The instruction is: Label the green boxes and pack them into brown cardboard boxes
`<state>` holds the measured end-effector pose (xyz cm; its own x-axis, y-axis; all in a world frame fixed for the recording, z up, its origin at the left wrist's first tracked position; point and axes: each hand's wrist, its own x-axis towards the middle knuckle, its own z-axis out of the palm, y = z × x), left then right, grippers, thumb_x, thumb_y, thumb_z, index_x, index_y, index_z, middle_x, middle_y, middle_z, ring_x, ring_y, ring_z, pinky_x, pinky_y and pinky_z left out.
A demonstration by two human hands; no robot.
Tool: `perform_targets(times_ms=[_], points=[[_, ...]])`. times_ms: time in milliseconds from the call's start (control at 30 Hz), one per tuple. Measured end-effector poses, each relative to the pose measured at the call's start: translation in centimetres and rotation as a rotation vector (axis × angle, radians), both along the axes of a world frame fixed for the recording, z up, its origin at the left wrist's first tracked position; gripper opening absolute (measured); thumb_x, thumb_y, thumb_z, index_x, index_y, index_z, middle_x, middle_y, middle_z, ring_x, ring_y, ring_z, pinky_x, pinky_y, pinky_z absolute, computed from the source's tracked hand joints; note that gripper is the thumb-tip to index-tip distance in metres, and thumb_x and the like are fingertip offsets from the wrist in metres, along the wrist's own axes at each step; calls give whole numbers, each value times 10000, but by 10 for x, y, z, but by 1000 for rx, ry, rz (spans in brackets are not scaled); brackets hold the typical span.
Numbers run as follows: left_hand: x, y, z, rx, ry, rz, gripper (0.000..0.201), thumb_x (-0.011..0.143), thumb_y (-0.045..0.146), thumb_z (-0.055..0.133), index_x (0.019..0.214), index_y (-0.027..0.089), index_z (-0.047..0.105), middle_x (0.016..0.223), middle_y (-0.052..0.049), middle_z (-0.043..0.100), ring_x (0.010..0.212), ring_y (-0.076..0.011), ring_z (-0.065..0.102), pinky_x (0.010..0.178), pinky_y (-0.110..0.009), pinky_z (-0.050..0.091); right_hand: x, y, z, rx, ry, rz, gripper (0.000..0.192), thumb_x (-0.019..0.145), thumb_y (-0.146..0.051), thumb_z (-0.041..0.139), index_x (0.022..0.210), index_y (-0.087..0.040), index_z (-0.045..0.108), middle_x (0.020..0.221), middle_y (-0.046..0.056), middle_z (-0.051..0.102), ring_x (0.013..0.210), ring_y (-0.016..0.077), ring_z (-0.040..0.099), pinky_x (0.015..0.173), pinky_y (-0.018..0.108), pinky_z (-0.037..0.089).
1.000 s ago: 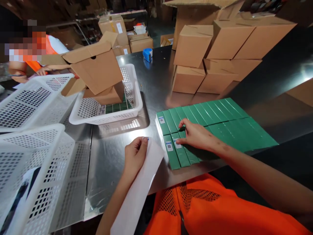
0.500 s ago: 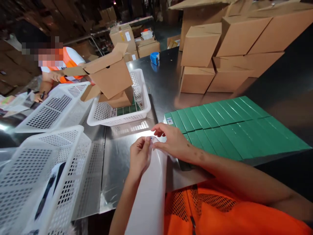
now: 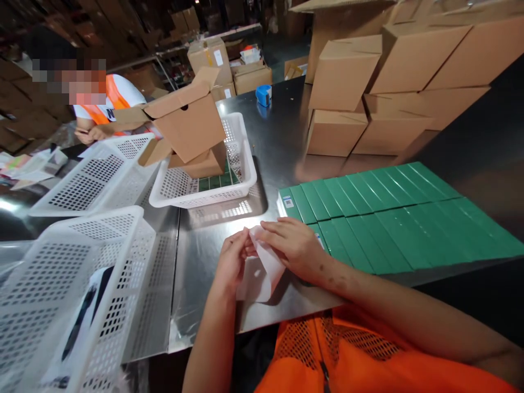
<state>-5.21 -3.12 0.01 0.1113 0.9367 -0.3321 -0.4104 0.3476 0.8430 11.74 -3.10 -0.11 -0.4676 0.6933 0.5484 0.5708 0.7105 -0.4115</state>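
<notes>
Over the front edge of the steel table, both my hands hold a thin white sheet (image 3: 257,278). My left hand (image 3: 234,255) pinches its upper left edge between thumb and fingertips. My right hand (image 3: 297,243) has its fingers bent over the sheet's top right part; its thumb is hidden behind the sheet. The sheet is folded over on itself and hangs slack below the fingers. Just right of my right hand lie two rows of green boxes (image 3: 368,213), packed side by side, with a small printed label on the nearest corner box.
White perforated baskets (image 3: 251,183) stand left and ahead, one with an open cardboard box (image 3: 196,128) in it. Brown cartons (image 3: 344,71) are stacked at the back right. A blue tape dispenser (image 3: 264,95) sits farther back. A co-worker in an orange vest (image 3: 118,98) is at the far left.
The long white sheet that hung down toward me is now bent up and shorter in view. My right hand has moved down onto it. The co-worker's hands have come together.
</notes>
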Motion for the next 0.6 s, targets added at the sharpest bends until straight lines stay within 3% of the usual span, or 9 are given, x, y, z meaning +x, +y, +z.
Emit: perform_targets(times_ms=[133, 267, 333, 433, 500, 600], points=[[1, 1, 0, -9, 59, 9, 403, 554, 472, 878, 600, 154, 636, 526, 32, 531, 470, -84, 458, 491, -216, 390, 1, -7, -3, -66, 103, 36, 179, 962, -185, 554, 968, -217, 731, 1252, 120, 674, 1162, 244, 624, 1001, 431, 496], [1, 2, -2, 8, 103, 44, 364, 540, 424, 888, 571, 164, 634, 472, 60, 499, 430, -62, 402, 458, -195, 341, 17, -6, 16, -252, 418, 42, 88, 889, -207, 673, 832, -258, 717, 1149, 48, 677, 1086, 208, 632, 961, 387, 509], [1, 2, -4, 11, 115, 58, 382, 541, 428, 887, 539, 166, 609, 448, 71, 471, 418, -51, 380, 443, -183, 316, 35, 7, 28, -333, 571, -68, 46, 881, -249, 677, 837, -257, 691, 988, 25, 698, 944, 193, 658, 897, 373, 522], [2, 2, -6, -10, 130, 21, 335, 583, 427, 863, 615, 154, 672, 501, 26, 581, 443, -82, 482, 469, -202, 379, 66, 41, 36, -528, 636, -286, 75, 833, -282, 716, 859, -235, 662, 794, 4, 684, 767, 176, 643, 749, 329, 523], [2, 2, -5, -35, 136, -30, 308, 604, 398, 836, 723, 134, 731, 619, -51, 695, 521, -149, 607, 532, -255, 473, 81, 66, 33, -733, 570, -410, 134, 786, -261, 757, 851, -219, 648, 705, -5, 657, 688, 158, 616, 628, 279, 494], [1, 0, 0, -54, 149, -103, 306, 569, 330, 811, 767, 103, 757, 738, -142, 753, 644, -253, 703, 609, -340, 553, 90, 94, 21, -939, 491, -522, 228, 728, -232, 810, 842, -205, 615, 630, -10, 628, 613, 145, 591, 496, 230, 431]])
